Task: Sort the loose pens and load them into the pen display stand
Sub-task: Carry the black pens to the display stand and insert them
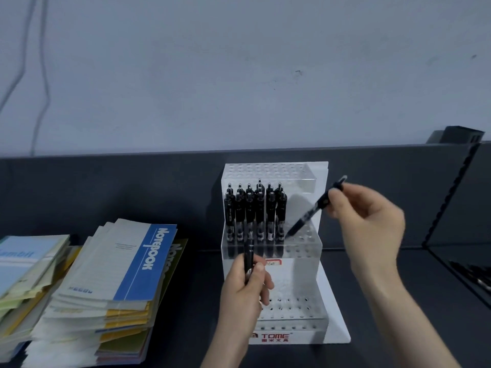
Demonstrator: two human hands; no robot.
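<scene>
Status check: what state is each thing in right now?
Pen display stand: middle tier partly loaded, other tiers' visible holes empty.
Loaded pens: upright, middle tier's left side.
Right hand: holds tilted pen, tip at middle-tier hole.
Left hand: grips upright pen.
Notebooks: stacked.

Stand: the clear stepped acrylic pen display stand [322, 181] sits on the dark grey desk [186, 288], backed against the dark partition panel [106, 195].
Middle tier: a cluster of black click pens [255, 213] stands upright in its left holes.
Right side: the right hand [369, 216] holds a tilted black pen [310, 211], tip at the holes just right of the cluster.
Front: the left hand [247, 290] holds a second black pen [249, 256] upright before the middle tier.
Left: fanned stacks of paper notebooks [111, 274] lie on the desk.
</scene>
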